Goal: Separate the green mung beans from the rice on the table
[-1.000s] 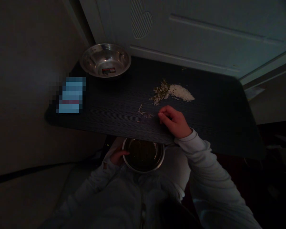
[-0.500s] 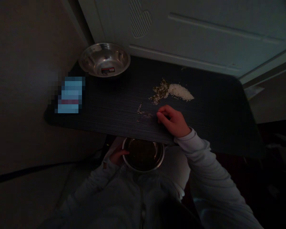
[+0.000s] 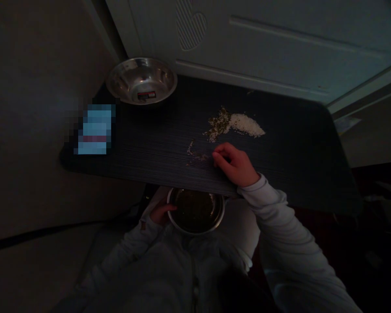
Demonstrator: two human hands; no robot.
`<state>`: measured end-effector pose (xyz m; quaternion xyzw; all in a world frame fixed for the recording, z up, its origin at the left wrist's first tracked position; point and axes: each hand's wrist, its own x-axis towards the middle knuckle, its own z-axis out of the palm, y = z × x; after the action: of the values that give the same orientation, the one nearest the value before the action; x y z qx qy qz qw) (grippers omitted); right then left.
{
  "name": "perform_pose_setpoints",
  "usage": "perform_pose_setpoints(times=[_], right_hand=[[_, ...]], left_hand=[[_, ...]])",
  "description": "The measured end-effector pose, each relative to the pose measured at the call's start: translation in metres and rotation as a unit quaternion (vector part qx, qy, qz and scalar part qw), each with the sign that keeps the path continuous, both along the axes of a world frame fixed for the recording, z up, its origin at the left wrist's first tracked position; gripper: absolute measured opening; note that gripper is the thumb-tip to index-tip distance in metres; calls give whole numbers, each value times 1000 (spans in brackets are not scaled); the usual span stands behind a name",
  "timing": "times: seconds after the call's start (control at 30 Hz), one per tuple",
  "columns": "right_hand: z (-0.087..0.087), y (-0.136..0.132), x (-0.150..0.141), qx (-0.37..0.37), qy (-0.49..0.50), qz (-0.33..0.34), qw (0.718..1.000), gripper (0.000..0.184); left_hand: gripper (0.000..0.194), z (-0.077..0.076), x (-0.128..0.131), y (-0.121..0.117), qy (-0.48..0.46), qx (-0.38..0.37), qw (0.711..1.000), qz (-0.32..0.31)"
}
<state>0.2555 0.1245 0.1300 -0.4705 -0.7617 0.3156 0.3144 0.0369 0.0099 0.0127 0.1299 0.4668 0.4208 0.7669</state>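
And here's the dark, finely streaked table (image 3: 299, 148) with its rounded corners, the steel basin (image 3: 141, 80) sitting right up at its far edge, and just nearer the wearer and to the left of that basin, a glowing, pixelated rectangle (image 3: 96, 130)! Off to the basin's right and nearer, there's a mixed heap (image 3: 220, 123) of greenish bits and pale grains, touching a whiter pile (image 3: 246, 124) farther right from the basin, while scattered grains (image 3: 191, 150) lie nearer the wearer, diagonally right of the basin!
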Motion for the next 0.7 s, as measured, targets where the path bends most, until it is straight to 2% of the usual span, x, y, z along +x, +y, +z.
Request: perform_pose_setpoints(times=[0.17,0.43,0.57,0.7], right_hand=[[1,-1,1,-18,18,11,1000,13],[0,-1,0,-17,6,8,1000,13],[1,0,0,-5,-10,20,1000,12],[2,0,-1,-5,-17,32,999,11]], left_hand=[[26,1,0,1,0,5,1000,-14],[35,-4,-1,-1,-1,-15,1000,-1],[42,-2,-1,-2,4,-29,1000,11],[40,0,0,-2,1,-19,1000,10]])
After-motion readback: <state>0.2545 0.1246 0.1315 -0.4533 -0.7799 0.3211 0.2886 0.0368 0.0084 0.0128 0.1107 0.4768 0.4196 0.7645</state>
